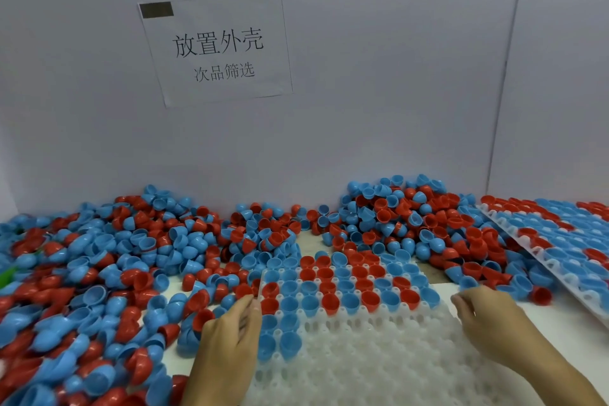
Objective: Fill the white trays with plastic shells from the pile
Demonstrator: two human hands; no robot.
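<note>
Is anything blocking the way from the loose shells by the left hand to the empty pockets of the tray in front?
Nothing visible does. The left hand sits at the tray's left edge, with the pile of shells right beside it. The empty pockets in the near rows lie open, and the right hand rests at the right edge, clear of them.

Only one thing here you can actually read: a white paper sign [216, 49] stuck on the grey back wall [379, 76], sitting around 11 o'clock in the view and tilted a bit. The big line on it says 放置外壳, and the smaller line under that says 次品筛选. There's also a dark rectangular patch [156, 9] in the sheet's top-left corner, at 10 o'clock on the paper, but nothing on it is legible.
</note>
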